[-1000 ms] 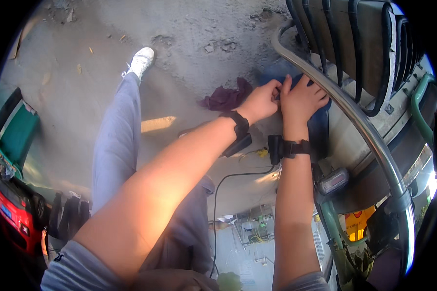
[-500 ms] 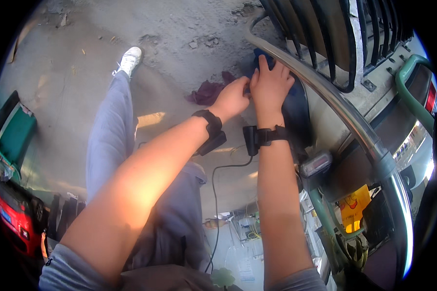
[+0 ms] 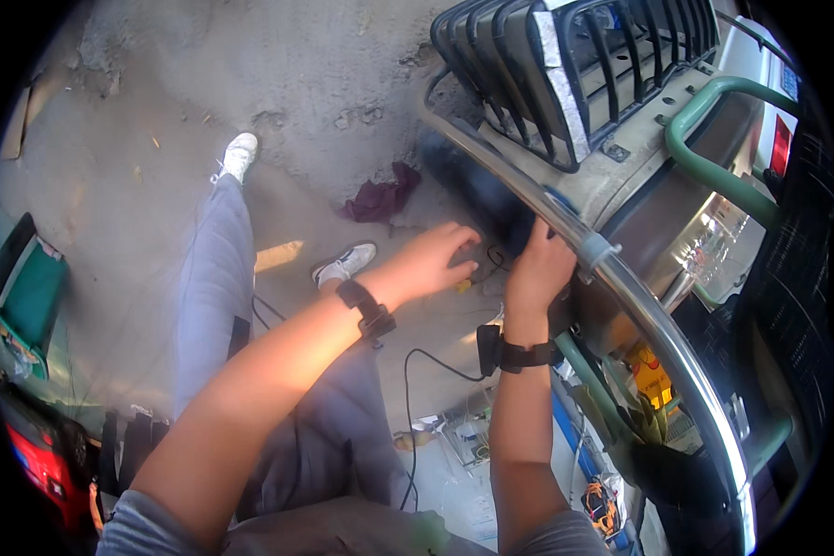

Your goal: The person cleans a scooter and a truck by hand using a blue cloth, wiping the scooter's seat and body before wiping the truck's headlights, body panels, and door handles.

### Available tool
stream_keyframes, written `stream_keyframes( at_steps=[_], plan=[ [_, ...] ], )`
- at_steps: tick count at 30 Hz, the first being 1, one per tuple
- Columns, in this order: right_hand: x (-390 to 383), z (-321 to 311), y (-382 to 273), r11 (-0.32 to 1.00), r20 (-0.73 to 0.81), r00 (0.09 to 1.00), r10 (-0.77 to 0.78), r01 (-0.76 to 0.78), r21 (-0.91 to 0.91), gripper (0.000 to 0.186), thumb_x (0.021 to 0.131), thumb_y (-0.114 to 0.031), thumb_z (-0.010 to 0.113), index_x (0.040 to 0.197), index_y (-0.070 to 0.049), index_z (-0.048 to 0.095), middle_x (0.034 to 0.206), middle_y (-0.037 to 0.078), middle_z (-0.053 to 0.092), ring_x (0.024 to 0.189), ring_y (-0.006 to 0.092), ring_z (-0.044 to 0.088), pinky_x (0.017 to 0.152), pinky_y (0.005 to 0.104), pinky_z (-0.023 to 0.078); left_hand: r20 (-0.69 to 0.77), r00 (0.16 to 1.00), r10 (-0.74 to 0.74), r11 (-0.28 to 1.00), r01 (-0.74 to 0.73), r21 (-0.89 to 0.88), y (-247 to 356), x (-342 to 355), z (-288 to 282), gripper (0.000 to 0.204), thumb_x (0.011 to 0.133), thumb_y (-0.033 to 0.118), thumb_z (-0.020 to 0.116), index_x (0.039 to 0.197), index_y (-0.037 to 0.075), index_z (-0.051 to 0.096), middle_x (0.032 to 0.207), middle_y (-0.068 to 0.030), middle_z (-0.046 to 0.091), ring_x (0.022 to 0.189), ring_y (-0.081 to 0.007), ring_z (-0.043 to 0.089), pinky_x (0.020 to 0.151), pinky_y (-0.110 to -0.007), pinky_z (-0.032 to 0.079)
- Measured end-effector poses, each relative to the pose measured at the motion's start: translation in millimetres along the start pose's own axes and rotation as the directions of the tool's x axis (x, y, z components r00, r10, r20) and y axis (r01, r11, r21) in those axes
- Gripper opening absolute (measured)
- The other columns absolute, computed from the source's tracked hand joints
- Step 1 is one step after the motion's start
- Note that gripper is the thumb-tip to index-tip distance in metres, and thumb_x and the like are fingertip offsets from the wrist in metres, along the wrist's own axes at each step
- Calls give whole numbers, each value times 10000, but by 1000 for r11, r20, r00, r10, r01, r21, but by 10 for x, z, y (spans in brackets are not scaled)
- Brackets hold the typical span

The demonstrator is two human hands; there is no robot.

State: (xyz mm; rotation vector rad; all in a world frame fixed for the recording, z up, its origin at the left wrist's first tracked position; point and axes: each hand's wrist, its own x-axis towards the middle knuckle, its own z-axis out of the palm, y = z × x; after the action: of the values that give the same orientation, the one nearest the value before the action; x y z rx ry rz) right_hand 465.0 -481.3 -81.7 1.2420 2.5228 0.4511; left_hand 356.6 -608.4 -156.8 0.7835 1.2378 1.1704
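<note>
Two hands: left (image 3: pixel 438 263) cupped, right (image 3: pixel 537 271) curled beside bar (image 3: pixel 651 324)

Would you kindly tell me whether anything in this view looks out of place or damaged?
A dark maroon cloth lies crumpled on the dusty ground, beyond the left hand; it looks dropped rather than laid down. Farther up the picture, the ground looks rough and broken.

From here, daylight is bright: glare whitens the chrome rail (image 3: pixel 663 338); left of it, a sunlit patch (image 3: pixel 278 256) crosses shaded ground (image 3: pixel 296 185). Fisheye curvature bends outer edges.
</note>
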Motion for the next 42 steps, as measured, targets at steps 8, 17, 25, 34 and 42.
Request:
stream_keyframes(
  at_steps=[8, 17, 25, 34, 42],
  plan=[
    [469, -532, 96, 955, -199, 950, -241, 269, 128, 327, 818, -49, 551, 1142, -62, 597, 1169, 156, 562, 976, 343, 573, 798, 447, 486, -34, 979, -203, 963, 205, 174, 520, -675, -911, 317, 867, 207, 630, 1133, 48, 563, 1079, -140, 613, 1012, -309, 609, 836, -386, 489],
    [-252, -312, -45, 994, 281, 959, -44, 14, 106, 212, 802, -41, 562, 1012, -59, 594, 998, 159, 580, 925, 330, 587, 780, 435, 495, 62, 994, -93, 905, 58, 422, 1501, -904, -1275, 355, 871, 211, 618, 1166, 25, 550, 1111, -161, 596, 1065, -311, 587, 898, -388, 471],
    [-647, -1539, -172, 554, 178, 977, 119, -214, 804, 268, 723, -50, 620, 980, -35, 550, 977, 166, 582, 950, 364, 571, 835, 452, 459, 87, 995, 47, 762, -93, 641, 2440, -1054, -1311, 422, 832, 231, 655, 1182, 20, 548, 1157, -183, 585, 1103, -333, 570, 933, -403, 462],
    [-952, -3145, 267, 139, 34, 999, 2, -34, 990, 199, 746, -67, 718, 908, -36, 606, 821, 52, 588, 761, 198, 584, 689, 327, 465, 262, 954, 144, 749, -278, 601, 3014, -1091, -601, 577, 724, 253, 766, 1191, 7, 534, 1164, -207, 572, 1088, -392, 550, 903, -431, 468],
    [-1837, -3409, 750, 477, -242, 880, 409, 20, 879, 152, 811, 3, 614, 956, -42, 602, 919, 107, 565, 914, 336, 579, 767, 389, 471, 471, 828, 305, 594, -552, 585, 3235, -1087, -291, 257, 701, 24, 639, 940, 19, 543, 1014, -162, 618, 959, -342, 597, 834, -388, 475]
  ],
)
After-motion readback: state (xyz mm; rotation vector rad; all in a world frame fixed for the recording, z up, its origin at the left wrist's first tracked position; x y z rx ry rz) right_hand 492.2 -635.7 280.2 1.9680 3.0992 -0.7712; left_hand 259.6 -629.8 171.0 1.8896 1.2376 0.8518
